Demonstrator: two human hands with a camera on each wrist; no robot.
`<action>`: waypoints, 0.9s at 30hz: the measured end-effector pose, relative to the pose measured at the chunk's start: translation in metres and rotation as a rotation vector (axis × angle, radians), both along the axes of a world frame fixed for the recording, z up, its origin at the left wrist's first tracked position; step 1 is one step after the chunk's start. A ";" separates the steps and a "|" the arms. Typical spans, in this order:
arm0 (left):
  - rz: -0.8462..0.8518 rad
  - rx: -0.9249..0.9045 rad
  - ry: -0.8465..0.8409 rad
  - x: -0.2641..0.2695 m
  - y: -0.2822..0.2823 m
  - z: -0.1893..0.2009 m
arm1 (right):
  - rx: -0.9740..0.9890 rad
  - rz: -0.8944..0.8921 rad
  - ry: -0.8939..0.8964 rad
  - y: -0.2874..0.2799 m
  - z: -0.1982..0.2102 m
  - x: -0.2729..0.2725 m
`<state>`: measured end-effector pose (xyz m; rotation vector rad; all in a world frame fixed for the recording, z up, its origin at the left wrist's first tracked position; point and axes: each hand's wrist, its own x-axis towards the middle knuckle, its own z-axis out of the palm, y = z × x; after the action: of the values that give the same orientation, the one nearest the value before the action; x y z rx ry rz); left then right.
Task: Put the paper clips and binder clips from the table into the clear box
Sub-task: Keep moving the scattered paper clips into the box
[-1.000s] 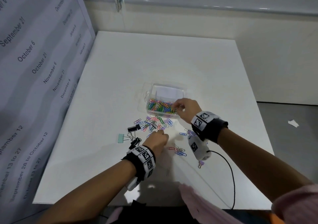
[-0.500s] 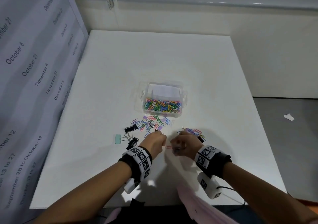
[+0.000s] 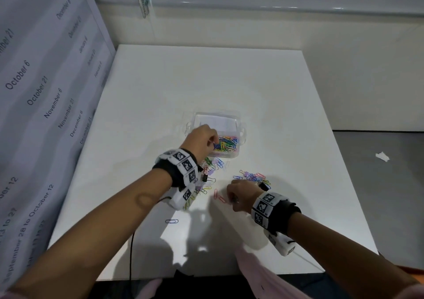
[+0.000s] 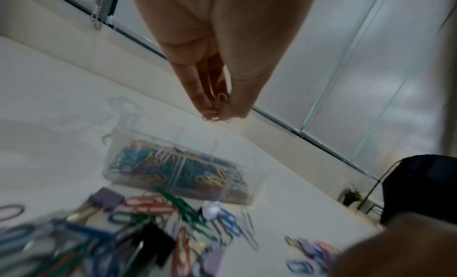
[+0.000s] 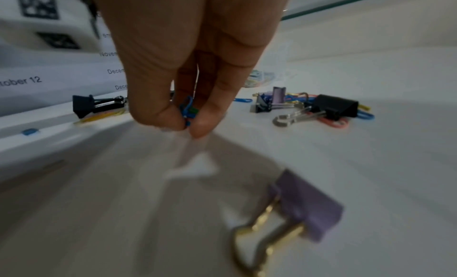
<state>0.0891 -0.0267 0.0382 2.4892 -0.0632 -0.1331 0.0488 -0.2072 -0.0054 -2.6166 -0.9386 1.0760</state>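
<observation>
The clear box (image 3: 238, 124) (image 4: 138, 175) sits mid-table, holding many coloured paper clips. My left hand (image 3: 212, 141) (image 4: 217, 115) hovers over its near left corner and pinches a few paper clips (image 4: 215, 116). My right hand (image 3: 231, 198) (image 5: 188, 127) is low on the table nearer me, pinching blue and green paper clips (image 5: 188, 110). Loose paper clips (image 3: 254, 177) and binder clips lie scattered between the box and my hands. A black binder clip (image 5: 333, 107) and a purple one (image 5: 306, 207) lie by my right hand.
A lone blue paper clip (image 3: 172, 221) lies near the table's front left. Red clips (image 3: 219, 196) lie left of my right hand. A calendar-printed panel (image 3: 41, 92) borders the table's left side. A scrap of paper (image 3: 382, 156) is on the floor at right.
My left hand has lifted from the loose pile to above the box with clips in its pinch. My right hand stays low on the table near the right pile.
</observation>
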 end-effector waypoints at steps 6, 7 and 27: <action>0.019 0.058 0.073 0.024 0.008 -0.015 | -0.068 0.034 -0.058 0.008 0.001 -0.001; 0.005 0.076 0.086 0.022 0.009 -0.018 | -0.064 0.026 -0.062 0.009 0.000 -0.001; -0.182 0.220 0.276 -0.054 0.011 -0.051 | -0.013 -0.050 -0.079 0.006 -0.001 0.001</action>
<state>0.0348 -0.0157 -0.0132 2.6545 -0.1661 -0.5869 0.0500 -0.2011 -0.0065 -2.6963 -0.8795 0.9768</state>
